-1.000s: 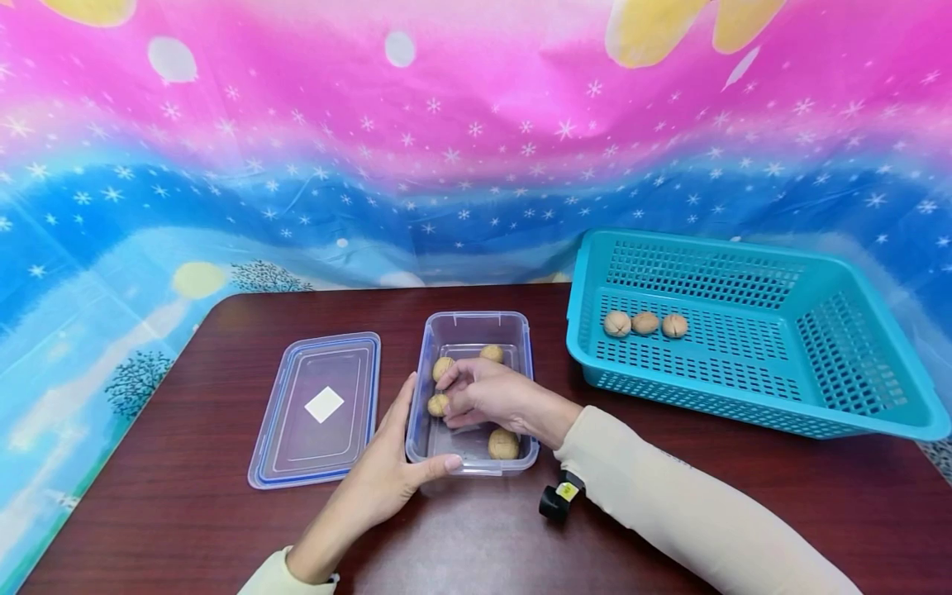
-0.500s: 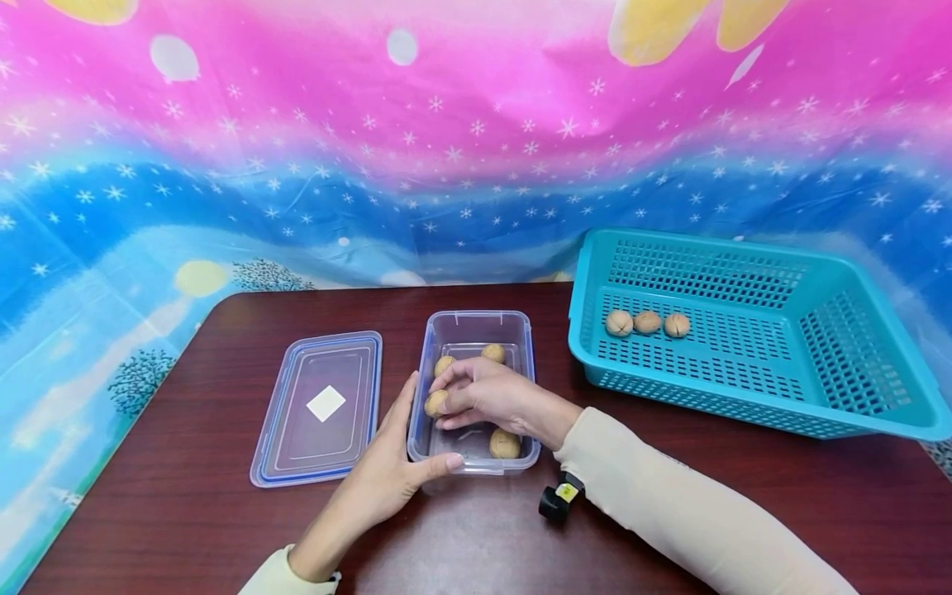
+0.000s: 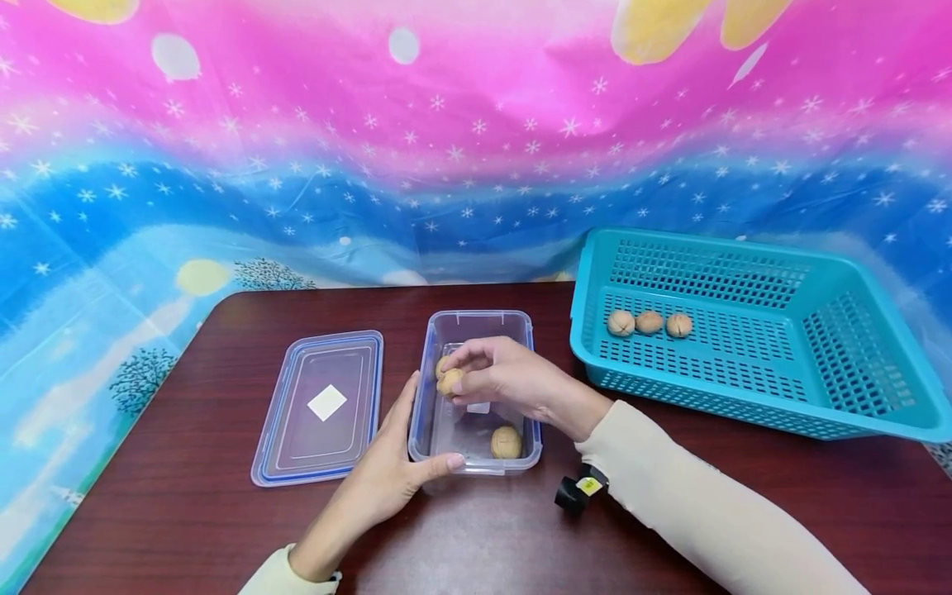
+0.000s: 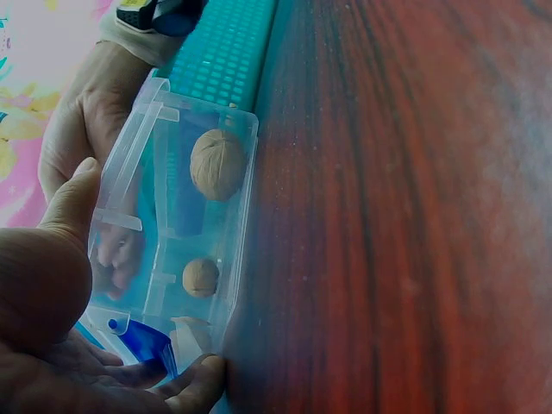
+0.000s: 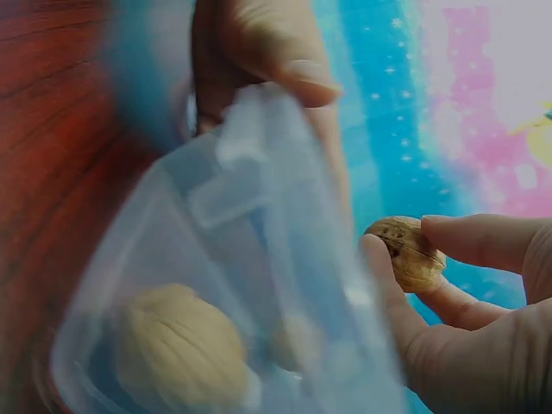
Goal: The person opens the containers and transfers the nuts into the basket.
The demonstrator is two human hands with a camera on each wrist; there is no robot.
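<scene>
A walnut [image 3: 449,382] is pinched between the thumb and fingertips of my right hand [image 3: 513,380], above the left part of a clear plastic container [image 3: 457,434]. The right wrist view shows that same walnut [image 5: 412,254] with dark pits at one end. My left hand [image 3: 383,475] grips the container's near left corner, thumb at the front rim and fingers along the left wall. Inside, one walnut [image 3: 506,442] lies by the near right corner. Another walnut [image 3: 441,364] shows partly behind the held one. My right hand covers the container's far right part.
Left of the container lies its clear lid [image 3: 297,430] with a blue seal and a white square. A teal basket [image 3: 699,397] stands on the right, with three walnuts [image 3: 649,322] in a row. A patterned cloth [image 3: 476,207] hangs behind the dark wooden table [image 3: 476,537].
My right hand has taken hold of the walnut at the container's left side and lifted it, moving slightly up and right. The left hand stays put on the container.
</scene>
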